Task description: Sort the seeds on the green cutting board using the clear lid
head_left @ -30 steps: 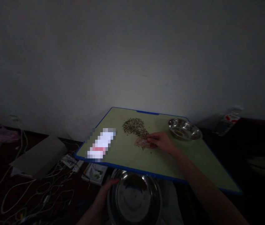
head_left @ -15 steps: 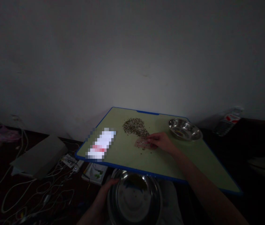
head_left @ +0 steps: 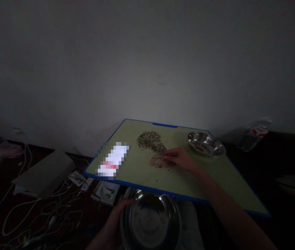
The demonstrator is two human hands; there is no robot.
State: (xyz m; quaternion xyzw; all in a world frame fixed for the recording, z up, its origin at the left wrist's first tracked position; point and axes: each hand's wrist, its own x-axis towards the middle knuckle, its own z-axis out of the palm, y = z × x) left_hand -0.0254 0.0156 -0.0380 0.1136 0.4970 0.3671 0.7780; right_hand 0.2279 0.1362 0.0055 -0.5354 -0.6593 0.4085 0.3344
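Note:
My right hand [head_left: 180, 158] pinches a clear protractor [head_left: 158, 160] with red markings and holds it low over the board's surface. Just beyond it spreads a pile of small mixed dark and pale grains [head_left: 149, 140], its tail reaching the protractor. A few loose dark grains lie on the near side of the protractor. Below the board's front edge, my left hand [head_left: 117, 213] grips the left rim of a shiny metal bowl [head_left: 149, 218]. A few specks show inside that bowl. The fingers under its rim are hidden.
The pale green board [head_left: 137, 172] has a blue edge. A second metal basin [head_left: 206, 144] stands at its right, a blurred bright phone-like screen [head_left: 113, 160] at its left. Cables [head_left: 58, 205] and a box [head_left: 44, 173] lie on the left floor; a bottle [head_left: 255, 135] leans at right.
The protractor has tilted so its arc shows more plainly. A few loose grains have shifted toward the board's front edge. My left hand and the bowl have barely moved.

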